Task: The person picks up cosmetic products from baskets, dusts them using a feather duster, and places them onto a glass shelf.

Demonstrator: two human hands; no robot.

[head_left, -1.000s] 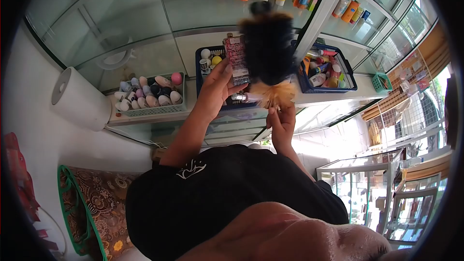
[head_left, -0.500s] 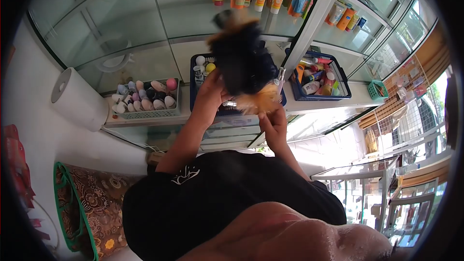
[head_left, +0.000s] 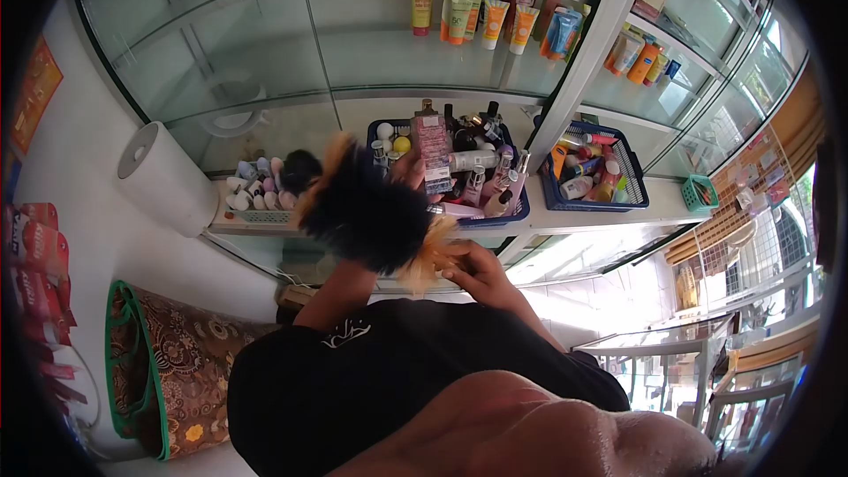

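My left hand (head_left: 409, 170) is closed on a pink and grey bottle (head_left: 432, 155), held upright over a blue basket (head_left: 521, 210) of bottles. The duster hides most of that hand. In my right hand (head_left: 473, 267) is the end of a fluffy duster (head_left: 375, 212), black in the middle with orange tufts. The duster points up and to the left, crossing in front of my left forearm; its far end is dark and lies over the green basket of small rounded items.
A green basket (head_left: 265, 215) stands left, beside a white roll (head_left: 166, 178). Another blue basket (head_left: 596, 205) of tubes and a small green basket (head_left: 699, 193) are right. Tubes (head_left: 458, 18) stand on the glass shelf above. A patterned bag (head_left: 190, 367) is at lower left.
The duster has swung left and down, away from the front of the bottle. My right hand has moved lower. The bottle is in plain sight again, still in my left hand.
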